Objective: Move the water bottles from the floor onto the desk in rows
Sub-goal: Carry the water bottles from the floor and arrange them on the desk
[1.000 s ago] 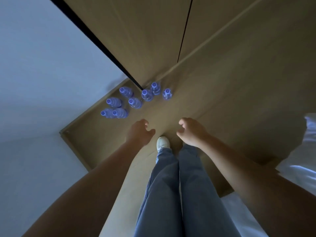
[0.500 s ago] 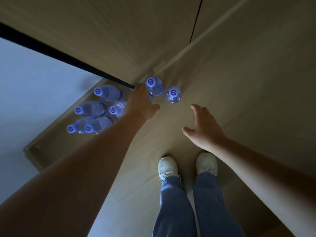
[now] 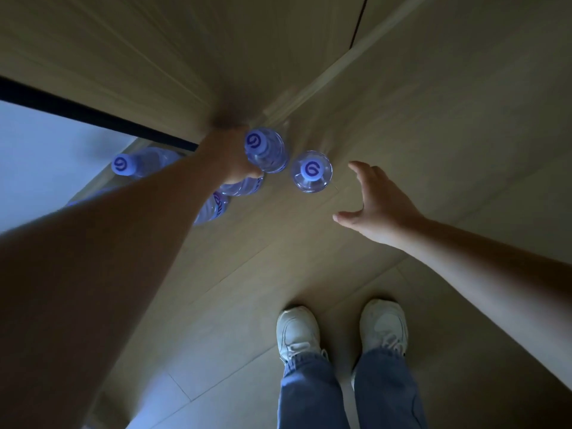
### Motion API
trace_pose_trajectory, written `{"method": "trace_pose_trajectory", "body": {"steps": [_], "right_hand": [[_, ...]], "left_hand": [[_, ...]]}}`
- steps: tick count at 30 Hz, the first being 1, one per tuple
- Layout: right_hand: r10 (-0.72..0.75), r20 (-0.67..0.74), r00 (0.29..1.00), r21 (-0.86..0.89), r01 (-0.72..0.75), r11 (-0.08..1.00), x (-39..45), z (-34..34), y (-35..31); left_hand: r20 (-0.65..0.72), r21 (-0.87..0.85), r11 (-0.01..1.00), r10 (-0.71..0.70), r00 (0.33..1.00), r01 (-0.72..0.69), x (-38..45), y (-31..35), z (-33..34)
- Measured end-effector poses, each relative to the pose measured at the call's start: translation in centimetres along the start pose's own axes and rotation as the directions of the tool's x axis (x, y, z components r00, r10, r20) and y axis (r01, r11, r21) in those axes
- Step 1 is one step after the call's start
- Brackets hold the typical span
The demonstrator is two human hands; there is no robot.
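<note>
Dim, bluish light from the left; wide-angle stretch at the edges, motion blur on the cabinet.

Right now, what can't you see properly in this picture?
Head view:
- How many bottles are on the floor: the left arm covers some beside the far-left bottle.
- The left hand: its fingers are hidden behind it, so I cannot tell if they grip the bottle.
- The desk: not in view.
</note>
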State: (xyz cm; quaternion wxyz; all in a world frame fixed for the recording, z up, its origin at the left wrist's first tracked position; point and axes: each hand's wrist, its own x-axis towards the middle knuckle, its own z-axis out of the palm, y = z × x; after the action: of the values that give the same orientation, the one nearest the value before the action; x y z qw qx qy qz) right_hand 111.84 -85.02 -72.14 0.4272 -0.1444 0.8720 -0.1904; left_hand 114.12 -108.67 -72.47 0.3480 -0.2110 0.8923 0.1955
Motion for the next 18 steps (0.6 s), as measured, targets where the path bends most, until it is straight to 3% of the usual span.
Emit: {"method": "trace_pose_trajectory", "body": {"steps": [4, 14, 18], "right_hand": [[-0.053, 0.009, 0.999, -0.001, 0.053, 0.999, 1.8, 0.5, -0.3], [-0.133, -0.005, 0.991, 0.091, 0.133, 0.987, 5.3, 1.6, -1.3], [-0.198, -0.074, 0.977, 0.019, 0.200, 0.980, 5.6, 2.1, -1.9]], "left_hand": [[0.043, -0.095, 0.995, -0.029, 0.999, 0.033, 1.4, -0.2, 0.1], [0.022, -0.240, 0.967, 0.089, 0.996, -0.081, 2.5, -0.1, 0.7], [-0.017, -0.237, 0.965, 0.109, 0.994, -0.110, 2.4, -0.4, 1.3]]}}
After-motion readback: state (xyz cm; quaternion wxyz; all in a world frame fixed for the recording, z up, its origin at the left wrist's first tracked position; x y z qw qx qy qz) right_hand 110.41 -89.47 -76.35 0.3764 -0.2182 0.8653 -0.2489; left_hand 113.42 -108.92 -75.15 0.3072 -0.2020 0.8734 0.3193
